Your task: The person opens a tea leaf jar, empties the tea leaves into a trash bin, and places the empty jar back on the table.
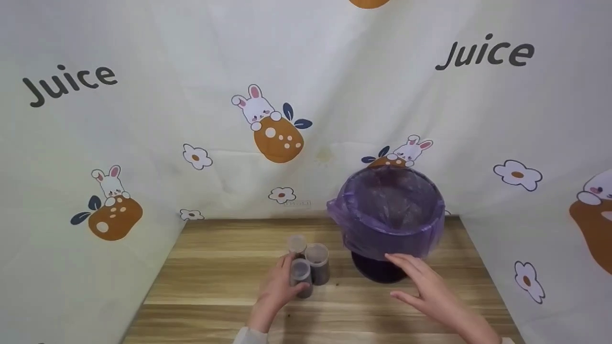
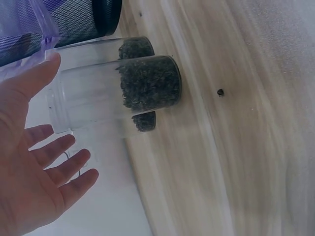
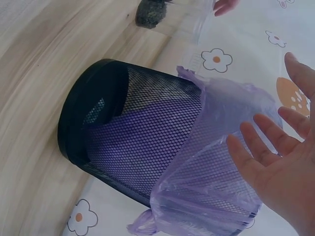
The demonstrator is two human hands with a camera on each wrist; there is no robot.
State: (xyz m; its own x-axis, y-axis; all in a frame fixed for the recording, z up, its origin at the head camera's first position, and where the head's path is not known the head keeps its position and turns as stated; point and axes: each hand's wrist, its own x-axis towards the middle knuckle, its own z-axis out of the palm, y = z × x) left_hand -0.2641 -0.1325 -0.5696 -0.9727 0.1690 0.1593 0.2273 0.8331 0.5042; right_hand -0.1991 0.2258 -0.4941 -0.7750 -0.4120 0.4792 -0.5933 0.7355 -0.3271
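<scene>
Three jars [image 1: 319, 266], left grip [image 1: 277, 285] beside, contact unclear

Printed cloth [image 1: 215, 48] around a wood-grain desk [image 1: 215, 267]

Pale, off-white cloth lines the left, far and right sides, meeting the desk along its far edge. Soft creases and folds run through it. The dark word "Juice" appears on the left [image 1: 71, 80] and again high toward the right [image 1: 487, 53]. On the far side, a white rabbit [image 1: 256, 111] leans over a spotted orange-brown fruit [image 1: 279, 141] with navy leaves [image 1: 288, 112]; a similar print [image 1: 114, 217] sits on the left, and another is cut off at the right. White flowers [image 1: 195, 158] with orange-brown centres are scattered between them. The desk shows light and darker brown streaks running left to right. The light is soft, with greyish shading along the folds
</scene>
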